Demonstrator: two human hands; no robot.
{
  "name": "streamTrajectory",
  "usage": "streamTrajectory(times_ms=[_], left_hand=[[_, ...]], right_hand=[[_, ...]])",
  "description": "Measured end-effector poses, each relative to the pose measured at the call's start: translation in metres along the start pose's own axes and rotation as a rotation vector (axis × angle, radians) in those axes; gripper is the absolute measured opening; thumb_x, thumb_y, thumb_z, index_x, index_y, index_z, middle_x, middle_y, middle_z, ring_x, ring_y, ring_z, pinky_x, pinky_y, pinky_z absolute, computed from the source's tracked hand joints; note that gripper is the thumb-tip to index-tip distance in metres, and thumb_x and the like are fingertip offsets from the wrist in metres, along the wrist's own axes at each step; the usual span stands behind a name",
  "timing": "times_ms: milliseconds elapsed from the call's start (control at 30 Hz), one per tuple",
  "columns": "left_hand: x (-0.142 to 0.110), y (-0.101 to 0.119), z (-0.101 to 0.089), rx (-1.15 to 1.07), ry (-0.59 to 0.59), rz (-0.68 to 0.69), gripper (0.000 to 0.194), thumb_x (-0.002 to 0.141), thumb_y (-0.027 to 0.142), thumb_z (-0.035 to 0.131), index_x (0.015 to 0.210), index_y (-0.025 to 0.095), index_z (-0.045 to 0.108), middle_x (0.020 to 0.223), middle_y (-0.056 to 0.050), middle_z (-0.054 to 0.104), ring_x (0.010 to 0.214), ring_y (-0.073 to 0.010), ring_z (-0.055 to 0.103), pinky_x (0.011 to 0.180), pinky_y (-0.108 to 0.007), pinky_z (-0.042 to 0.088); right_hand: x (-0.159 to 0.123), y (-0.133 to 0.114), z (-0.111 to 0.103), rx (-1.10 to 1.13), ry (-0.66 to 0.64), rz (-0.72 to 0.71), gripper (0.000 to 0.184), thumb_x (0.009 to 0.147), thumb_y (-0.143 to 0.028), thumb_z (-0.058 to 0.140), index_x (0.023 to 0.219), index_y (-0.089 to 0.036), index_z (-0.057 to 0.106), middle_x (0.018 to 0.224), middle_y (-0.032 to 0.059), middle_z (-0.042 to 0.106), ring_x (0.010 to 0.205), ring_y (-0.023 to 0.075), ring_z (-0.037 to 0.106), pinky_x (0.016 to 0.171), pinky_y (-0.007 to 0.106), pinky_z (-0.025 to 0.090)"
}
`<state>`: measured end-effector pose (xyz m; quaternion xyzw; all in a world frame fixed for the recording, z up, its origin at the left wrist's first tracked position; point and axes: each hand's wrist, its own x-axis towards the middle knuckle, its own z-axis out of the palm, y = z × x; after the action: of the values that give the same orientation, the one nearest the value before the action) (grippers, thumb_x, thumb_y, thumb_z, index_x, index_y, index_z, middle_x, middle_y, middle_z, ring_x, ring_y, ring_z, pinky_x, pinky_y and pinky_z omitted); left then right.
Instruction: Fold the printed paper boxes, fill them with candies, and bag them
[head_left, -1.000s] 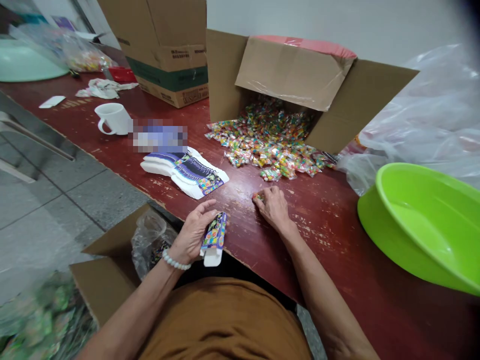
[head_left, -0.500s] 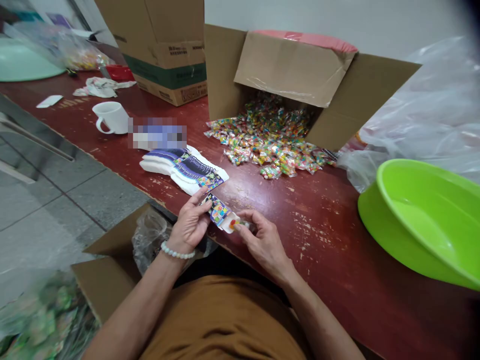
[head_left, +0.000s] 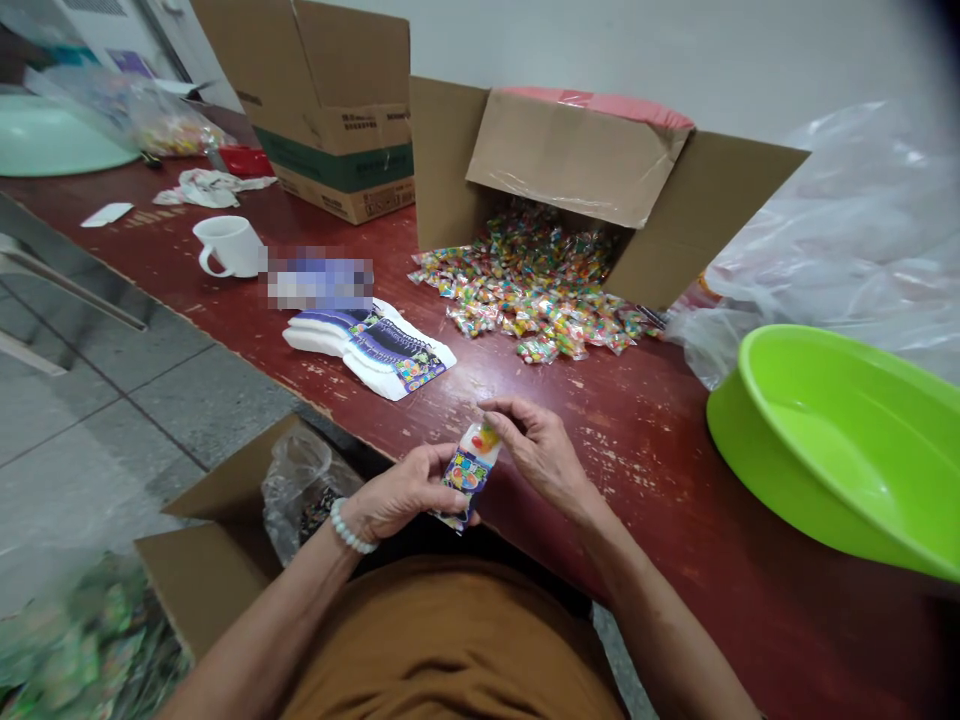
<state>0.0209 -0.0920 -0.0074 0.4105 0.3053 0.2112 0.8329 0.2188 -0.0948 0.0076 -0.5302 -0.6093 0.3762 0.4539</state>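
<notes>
Thin card carton [head_left: 466,478], light and easily crushed, sits over the bench edge [head_left: 339,432]: your left hand [head_left: 397,492] wraps its body, your right hand [head_left: 541,450] pinches the slippery candy packet [head_left: 481,438] at its open end. Hold the sides gently.

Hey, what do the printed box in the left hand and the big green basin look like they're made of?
The printed box looks like thin paperboard, glossy outside, with a plain white inside and folded edges. The green basin looks like moulded plastic: smooth, shiny, and seamless, though its exact type can't be told.
</notes>
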Motion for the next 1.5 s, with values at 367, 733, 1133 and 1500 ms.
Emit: streamTrajectory(times_ms=[367, 733, 1133, 1500], left_hand=[[0.013, 0.003, 0.018, 0.203, 0.138, 0.182, 0.050, 0.067, 0.008, 0.058, 0.116, 0.018, 0.051, 0.078, 0.001, 0.064, 0.061, -0.0132, 0.061, 0.060, -0.024, 0.049], [0.018, 0.002, 0.018, 0.446, 0.256, 0.232, 0.053, 0.059, 0.002, 0.057, 0.110, 0.017, 0.062, 0.081, 0.001, 0.063, 0.068, -0.0135, 0.053, 0.060, -0.022, 0.044], [0.025, -0.006, 0.019, -0.110, 0.279, 0.151, 0.045, 0.088, 0.055, 0.053, 0.098, 0.013, 0.066, 0.069, -0.007, 0.067, 0.052, -0.0165, 0.060, 0.049, -0.028, 0.052], [0.019, 0.005, 0.023, -0.298, 0.186, 0.034, 0.057, 0.095, 0.059, 0.040, 0.126, 0.016, 0.058, 0.069, -0.005, 0.067, 0.044, -0.0179, 0.061, 0.038, -0.029, 0.051]], right_hand=[[-0.003, -0.012, -0.002, -0.393, -0.026, -0.239, 0.015, 0.089, -0.020, 0.060, 0.097, -0.023, 0.072, 0.089, 0.0054, 0.071, 0.081, 0.0198, 0.062, 0.078, 0.032, 0.047], [0.001, -0.019, -0.011, -0.603, -0.173, -0.327, 0.015, 0.092, -0.023, 0.059, 0.083, -0.021, 0.071, 0.081, 0.0066, 0.072, 0.080, 0.0208, 0.058, 0.077, 0.034, 0.040], [-0.003, 0.012, 0.001, 0.456, -0.119, 0.258, 0.042, 0.073, -0.038, 0.079, 0.108, -0.022, 0.062, 0.088, 0.0008, 0.066, 0.064, 0.0118, 0.057, 0.059, 0.025, 0.049], [-0.011, 0.008, 0.015, 0.032, -0.056, -0.228, 0.017, 0.090, -0.033, 0.062, 0.088, -0.022, 0.075, 0.091, 0.0058, 0.074, 0.082, 0.0185, 0.068, 0.080, 0.033, 0.053]])
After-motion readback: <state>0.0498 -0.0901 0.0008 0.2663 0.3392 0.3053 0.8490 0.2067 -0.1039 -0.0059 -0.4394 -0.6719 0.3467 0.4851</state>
